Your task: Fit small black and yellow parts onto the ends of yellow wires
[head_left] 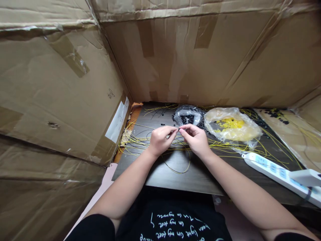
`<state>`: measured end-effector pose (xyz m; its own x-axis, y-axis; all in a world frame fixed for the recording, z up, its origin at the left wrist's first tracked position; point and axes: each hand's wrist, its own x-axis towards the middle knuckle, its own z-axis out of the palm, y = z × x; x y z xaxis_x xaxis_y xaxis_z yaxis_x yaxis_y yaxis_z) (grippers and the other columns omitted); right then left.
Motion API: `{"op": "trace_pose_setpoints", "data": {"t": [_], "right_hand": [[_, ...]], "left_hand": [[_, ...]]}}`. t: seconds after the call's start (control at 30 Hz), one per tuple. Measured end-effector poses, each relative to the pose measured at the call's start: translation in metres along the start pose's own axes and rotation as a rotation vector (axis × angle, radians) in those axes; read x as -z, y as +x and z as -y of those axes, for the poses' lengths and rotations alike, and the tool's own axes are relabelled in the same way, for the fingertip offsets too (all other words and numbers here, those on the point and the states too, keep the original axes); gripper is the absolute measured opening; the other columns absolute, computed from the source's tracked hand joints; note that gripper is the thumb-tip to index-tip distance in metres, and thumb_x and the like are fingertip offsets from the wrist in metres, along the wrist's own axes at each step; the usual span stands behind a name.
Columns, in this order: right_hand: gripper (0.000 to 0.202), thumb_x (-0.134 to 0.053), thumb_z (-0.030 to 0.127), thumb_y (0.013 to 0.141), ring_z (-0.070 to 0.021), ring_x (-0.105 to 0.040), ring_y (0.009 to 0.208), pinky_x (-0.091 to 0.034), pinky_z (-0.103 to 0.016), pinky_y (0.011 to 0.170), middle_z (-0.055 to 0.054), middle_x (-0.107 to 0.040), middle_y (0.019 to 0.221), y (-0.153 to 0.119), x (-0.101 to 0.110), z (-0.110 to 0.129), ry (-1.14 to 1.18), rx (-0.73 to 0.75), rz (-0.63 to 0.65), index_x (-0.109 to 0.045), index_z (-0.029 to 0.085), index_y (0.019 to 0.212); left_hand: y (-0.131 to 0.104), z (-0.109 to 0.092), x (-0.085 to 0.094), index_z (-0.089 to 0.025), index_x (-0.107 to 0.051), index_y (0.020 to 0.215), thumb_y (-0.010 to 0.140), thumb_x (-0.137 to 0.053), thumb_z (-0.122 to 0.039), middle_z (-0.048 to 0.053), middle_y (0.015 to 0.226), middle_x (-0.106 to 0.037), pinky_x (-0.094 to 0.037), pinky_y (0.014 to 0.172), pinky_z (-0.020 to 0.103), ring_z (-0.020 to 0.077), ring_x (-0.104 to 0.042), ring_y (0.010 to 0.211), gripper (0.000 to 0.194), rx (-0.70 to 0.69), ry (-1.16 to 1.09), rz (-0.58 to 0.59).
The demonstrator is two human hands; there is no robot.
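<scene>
My left hand (162, 140) and my right hand (196, 139) meet fingertip to fingertip above the table, both closed in a pinch. Between them shows a small black piece (179, 130), mostly covered by the fingers; its exact kind is too small to tell. A thin yellow wire (188, 162) curves in a loop below the hands, its upper end hidden near them. Under both hands, a loose bundle of yellow and dark wires (140, 142) runs across the table.
Behind the hands, a clear plastic bag (189, 112) contains small black parts. Right of it, another bag (248, 129) has yellow parts. A white power strip (271, 170) lies at the right of the table (180, 182). Cardboard walls (170, 67) enclose the back and sides.
</scene>
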<state>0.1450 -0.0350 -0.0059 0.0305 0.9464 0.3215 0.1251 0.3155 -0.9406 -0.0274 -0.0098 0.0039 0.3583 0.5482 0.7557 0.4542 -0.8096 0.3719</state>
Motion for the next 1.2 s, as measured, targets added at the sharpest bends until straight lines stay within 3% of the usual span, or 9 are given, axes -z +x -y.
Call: {"op": "trace_pose_setpoints", "data": {"t": [0.17, 0.37, 0.9, 1.2], "right_hand": [[0.027, -0.066, 0.043, 0.086, -0.011, -0.049, 0.054, -0.039, -0.025, 0.05, 0.0, -0.058, 0.067, 0.0009, -0.0008, -0.0014, 0.019, 0.013, -0.037, -0.068, 0.019, 0.097], [0.025, -0.064, 0.042, 0.087, -0.0113, -0.049, 0.056, -0.04, -0.026, 0.052, 0.0, -0.058, 0.069, 0.0, 0.0012, -0.001, -0.054, 0.047, -0.037, -0.068, 0.019, 0.098], [0.022, -0.06, 0.038, 0.091, -0.0119, -0.051, 0.065, -0.042, -0.027, 0.06, -0.004, -0.065, 0.088, -0.0008, 0.0013, 0.0013, -0.126, 0.127, 0.012, -0.069, 0.019, 0.099], [0.025, -0.059, 0.041, 0.091, -0.0137, -0.053, 0.068, -0.044, -0.028, 0.063, -0.005, -0.065, 0.089, 0.0018, 0.0035, 0.001, -0.151, 0.144, -0.02, -0.068, 0.02, 0.098]], "left_hand": [[0.003, -0.0043, 0.0032, -0.018, -0.068, 0.1, 0.09, -0.061, -0.026, 0.004, 0.089, -0.072, -0.049, 0.068, 0.025, 0.0112, -0.063, 0.066, 0.014, 0.076, -0.044, 0.068], [0.0025, -0.0022, 0.0031, -0.018, -0.067, 0.09, 0.091, -0.057, -0.025, 0.003, 0.08, -0.069, -0.046, 0.066, 0.024, 0.0113, -0.061, 0.066, 0.012, 0.055, 0.009, 0.074], [0.0015, 0.0, 0.001, -0.019, -0.071, 0.087, 0.09, -0.061, -0.025, 0.002, 0.078, -0.073, -0.049, 0.067, 0.025, 0.0121, -0.064, 0.066, 0.012, 0.051, -0.041, 0.013], [0.0042, -0.0046, 0.0023, -0.019, -0.072, 0.093, 0.089, -0.062, -0.03, 0.003, 0.082, -0.073, -0.049, 0.066, 0.026, 0.0128, -0.062, 0.064, 0.015, 0.182, -0.1, 0.054]]}}
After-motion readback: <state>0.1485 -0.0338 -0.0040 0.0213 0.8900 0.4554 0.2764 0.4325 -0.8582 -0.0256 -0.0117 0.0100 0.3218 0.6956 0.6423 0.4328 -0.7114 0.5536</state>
